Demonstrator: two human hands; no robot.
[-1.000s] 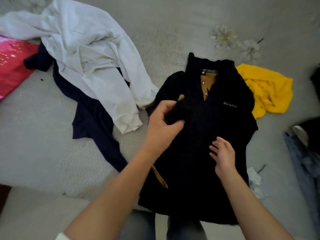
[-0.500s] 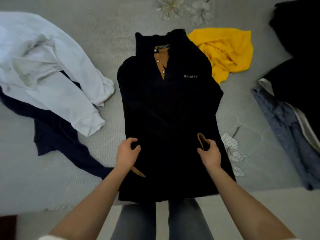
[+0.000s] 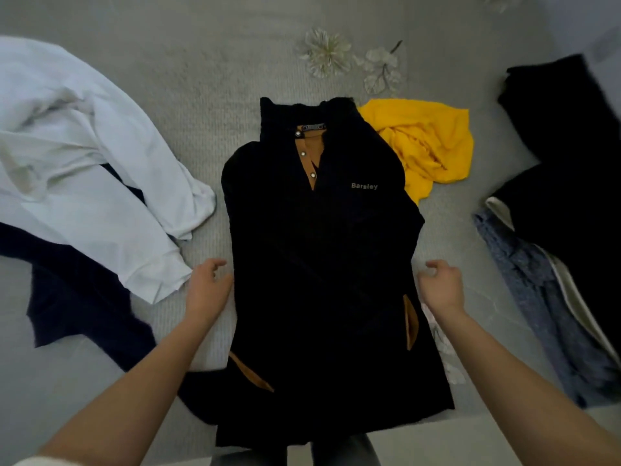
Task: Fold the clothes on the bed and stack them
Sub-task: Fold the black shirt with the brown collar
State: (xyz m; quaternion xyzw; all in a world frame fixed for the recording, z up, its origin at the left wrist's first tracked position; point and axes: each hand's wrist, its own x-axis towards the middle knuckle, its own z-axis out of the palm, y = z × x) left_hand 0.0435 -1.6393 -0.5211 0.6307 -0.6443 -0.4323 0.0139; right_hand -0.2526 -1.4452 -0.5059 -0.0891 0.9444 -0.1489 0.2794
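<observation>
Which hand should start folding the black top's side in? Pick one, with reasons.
Left, narrowly. The left hand sits against the left edge of the black top, fingers relaxed; the right hand hovers just off the right edge, fingers loosely curled.

Black pullover (image 3: 322, 264) flat on bed, sleeves folded in

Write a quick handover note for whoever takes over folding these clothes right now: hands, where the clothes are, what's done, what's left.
Left hand: loose, holding nothing, at the left edge of the black top.
Right hand: loose, holding nothing, by its right edge.
Done: black top lies flat on the bed, front up, sleeves apparently folded in.
Unfolded: white shirt over navy garment on the left, yellow garment behind, black garment and blue-grey garment heaped on the right.
Left: finish folding the top, fold the rest, stack.
</observation>
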